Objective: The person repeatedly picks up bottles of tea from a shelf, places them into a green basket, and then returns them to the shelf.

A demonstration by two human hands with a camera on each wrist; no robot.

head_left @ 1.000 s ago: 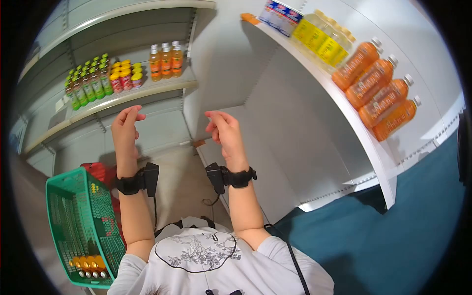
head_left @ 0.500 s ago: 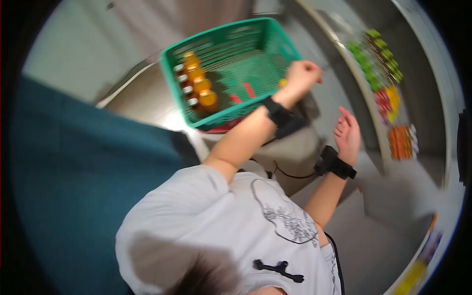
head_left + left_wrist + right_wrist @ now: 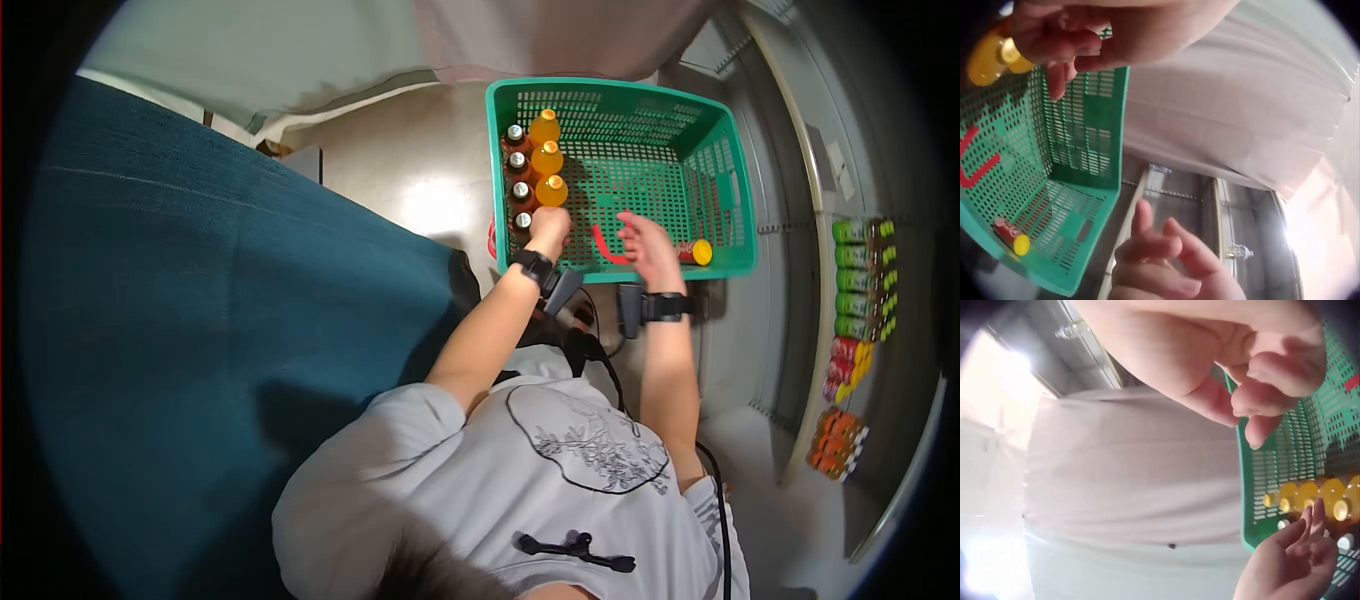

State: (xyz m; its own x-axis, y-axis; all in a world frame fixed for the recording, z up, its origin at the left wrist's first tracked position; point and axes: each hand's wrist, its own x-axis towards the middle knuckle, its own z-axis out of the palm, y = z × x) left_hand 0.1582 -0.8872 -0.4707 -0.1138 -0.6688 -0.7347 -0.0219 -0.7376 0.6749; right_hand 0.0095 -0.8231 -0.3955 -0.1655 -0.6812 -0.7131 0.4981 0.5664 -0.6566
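Note:
A green plastic shopping basket (image 3: 735, 185) stands in front of the person. Along its left end are juice bottles in two rows: orange ones with yellow caps (image 3: 547, 158) and darker ones with white caps (image 3: 517, 165). The left hand (image 3: 549, 232) is over the near end of these rows, its fingers loosely bent beside a yellow cap in the left wrist view. Above the basket's near side hangs the right hand (image 3: 652, 250), fingers loosely curled around nothing. Just right of it, a small red bottle with a yellow lid (image 3: 697, 252) lies in the basket.
At the right, a shelf (image 3: 815, 300) carries green-labelled bottles (image 3: 855, 280), small red bottles with yellow lids (image 3: 845, 365) and orange bottles (image 3: 837, 442). A teal cloth (image 3: 250, 270) covers the left side. Behind the basket hangs a pale curtain (image 3: 1235, 106).
The person has turned from the shelves to the basket, which now lies ahead. Both hands have come over it, the left beside the bottles, the right near the small red bottle.

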